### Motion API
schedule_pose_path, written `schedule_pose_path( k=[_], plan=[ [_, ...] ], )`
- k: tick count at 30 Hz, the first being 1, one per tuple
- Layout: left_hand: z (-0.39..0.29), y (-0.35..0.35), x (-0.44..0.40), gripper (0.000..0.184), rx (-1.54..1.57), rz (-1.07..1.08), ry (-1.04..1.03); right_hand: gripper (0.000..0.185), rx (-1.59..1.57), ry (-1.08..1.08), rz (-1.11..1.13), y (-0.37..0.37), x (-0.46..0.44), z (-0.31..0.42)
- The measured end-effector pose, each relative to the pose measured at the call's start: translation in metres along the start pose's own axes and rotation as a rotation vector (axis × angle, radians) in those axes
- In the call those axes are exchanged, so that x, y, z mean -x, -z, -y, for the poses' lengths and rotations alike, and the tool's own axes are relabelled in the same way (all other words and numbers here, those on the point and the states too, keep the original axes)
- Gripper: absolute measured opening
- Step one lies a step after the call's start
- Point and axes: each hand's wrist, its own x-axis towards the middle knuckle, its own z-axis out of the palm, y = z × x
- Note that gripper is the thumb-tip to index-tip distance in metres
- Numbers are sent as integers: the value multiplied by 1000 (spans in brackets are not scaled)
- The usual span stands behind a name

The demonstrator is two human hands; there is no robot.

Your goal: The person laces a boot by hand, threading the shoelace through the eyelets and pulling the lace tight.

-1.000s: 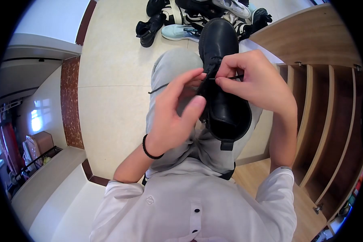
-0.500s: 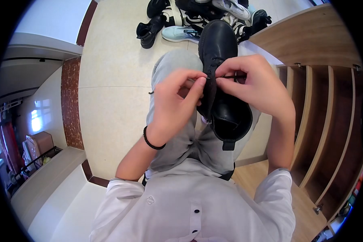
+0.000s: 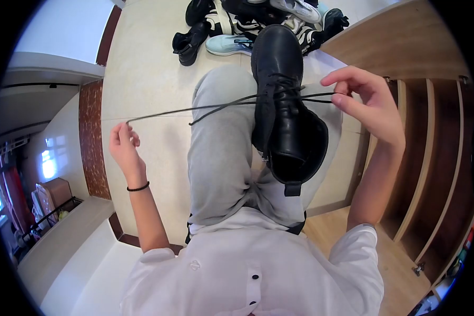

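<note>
A black leather boot (image 3: 279, 58) rests on my lap, toe pointing away, its opening towards me. My left hand (image 3: 125, 147) is out to the left, fingertips pinched on the end of a black shoelace (image 3: 168, 112). That lace runs taut across my left knee to the boot's eyelets. A second loose lace end hangs over the same knee. On the right, my right hand (image 3: 371, 108) grips lace strands between thumb and fingers, with the index finger stretched out. These strands stretch from the boot's lacing to the fingertips.
A pile of shoes lies on the tiled floor ahead, including a pale blue sneaker (image 3: 229, 46) and another black boot (image 3: 190, 43). A wooden shoe cabinet (image 3: 413, 158) with its door open stands close on the right. A ledge (image 3: 63, 231) is at the left.
My left hand has swung far left from the boot, drawing the lace out long. My right hand has moved right, away from the eyelets, with lace strands stretched behind it.
</note>
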Motion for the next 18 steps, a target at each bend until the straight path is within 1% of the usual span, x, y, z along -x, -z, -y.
schedule_pose_path(
  k=[1,2,4,5,7,8,9,10,11,13,14,15,16,17,18],
  plan=[
    [10,8,-1,11,1,3,-1,21,35,70,35,-2,-2,-2],
    [19,16,1,11,-36,-8,28,21,35,69,33,-6,-4,-4],
    [48,33,2,12,-110,-36,73,22,89,191,0,-15,-12,-5],
    [64,43,2,12,-110,-38,72,22,88,192,1,-19,-15,-2],
    [95,61,5,14,-157,-57,198,25,121,191,59,-25,-21,3],
    [113,70,8,14,-157,-56,197,26,137,249,86,-26,-25,1],
    [129,78,11,15,-228,-40,263,26,137,249,85,-30,-26,4],
    [128,78,15,17,-300,-23,328,26,130,178,112,-34,-26,9],
    [127,79,21,17,-300,-22,329,27,124,107,138,-36,-26,11],
    [120,76,31,20,-499,235,571,26,135,108,124,-38,-23,12],
    [117,76,30,26,-662,393,629,25,147,110,111,-39,-23,12],
    [118,77,28,26,-661,393,630,25,148,109,112,-39,-23,10],
    [120,78,23,29,-1009,551,290,23,140,135,6,-39,-22,8],
    [101,64,22,33,-1334,695,-82,20,133,161,-101,-38,-21,6],
    [82,47,17,33,-1285,644,-17,17,101,117,-105,-35,-19,7]
  ],
)
